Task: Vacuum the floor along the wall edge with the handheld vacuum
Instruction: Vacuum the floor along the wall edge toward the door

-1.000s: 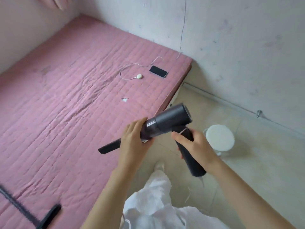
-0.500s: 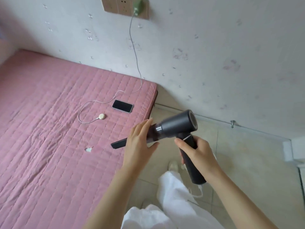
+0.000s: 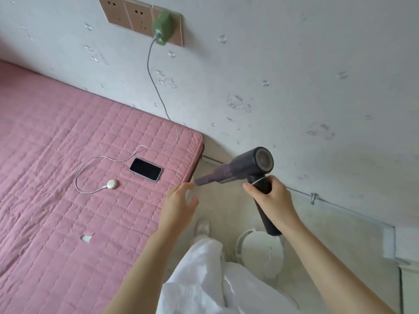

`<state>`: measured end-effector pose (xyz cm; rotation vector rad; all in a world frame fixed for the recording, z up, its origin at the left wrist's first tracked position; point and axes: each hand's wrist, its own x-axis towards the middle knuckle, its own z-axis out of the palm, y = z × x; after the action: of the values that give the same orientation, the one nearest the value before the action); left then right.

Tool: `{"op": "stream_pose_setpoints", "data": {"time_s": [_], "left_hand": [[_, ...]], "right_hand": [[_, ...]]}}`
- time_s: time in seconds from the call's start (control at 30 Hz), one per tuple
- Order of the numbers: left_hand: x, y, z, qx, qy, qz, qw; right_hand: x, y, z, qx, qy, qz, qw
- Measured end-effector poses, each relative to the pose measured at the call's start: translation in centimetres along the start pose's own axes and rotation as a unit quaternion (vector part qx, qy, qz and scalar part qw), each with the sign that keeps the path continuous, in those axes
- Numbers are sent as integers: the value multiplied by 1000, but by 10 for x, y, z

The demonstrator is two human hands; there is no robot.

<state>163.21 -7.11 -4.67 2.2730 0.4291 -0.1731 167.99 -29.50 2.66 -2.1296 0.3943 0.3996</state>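
Observation:
A dark grey handheld vacuum [image 3: 244, 168] is held in the air above the floor, close to the wall. My right hand [image 3: 271, 199] is shut around its handle. The narrow nozzle points left toward the corner of the bed. Just below the nozzle tip hovers my left hand [image 3: 179, 207], fingers apart and holding nothing. The pale tiled floor [image 3: 328, 241] meets the white wall [image 3: 294, 87] along a line running from the bed corner to the right.
A pink quilted mattress [image 3: 56, 177] fills the left side, with a phone [image 3: 145, 169] and a charging cable on it. A green charger [image 3: 161, 28] is plugged into wall sockets. A white round stool [image 3: 258, 250] stands below my right hand. My white trousers show at the bottom.
My left hand has let go of the vacuum's nozzle and dropped just below it. The vacuum has moved right, toward the wall, and my view has swung up to the wall.

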Motion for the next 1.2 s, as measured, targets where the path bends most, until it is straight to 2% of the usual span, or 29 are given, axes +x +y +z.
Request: {"op": "stream_pose_setpoints", "data": {"time_s": [0.23, 0.37, 0.53, 0.7, 0.83, 0.93, 1.07, 1.2], "left_hand": [[100, -24, 39, 8, -87, -72, 994], [138, -36, 66, 47, -115, -76, 989], [180, -53, 103, 123, -111, -78, 983], [240, -89, 167, 170, -77, -115, 976], [301, -134, 244, 209, -6, -135, 969], [340, -170, 294, 249, 95, -92, 959], [373, -213, 340, 302, 234, -23, 924], [389, -232, 359, 333, 339, 0, 880]], "right_hand": [[91, -8, 20, -64, 10, 6, 998], [138, -6, 34, -113, -1, 5, 994], [200, 8, 48, -194, -28, -17, 980], [284, 59, 84, -242, -72, -37, 967], [364, 121, 135, -241, -111, -72, 961], [417, 167, 179, -246, -123, -101, 956], [480, 227, 234, -230, -133, -130, 955], [522, 275, 277, -200, -142, -161, 956]]}}
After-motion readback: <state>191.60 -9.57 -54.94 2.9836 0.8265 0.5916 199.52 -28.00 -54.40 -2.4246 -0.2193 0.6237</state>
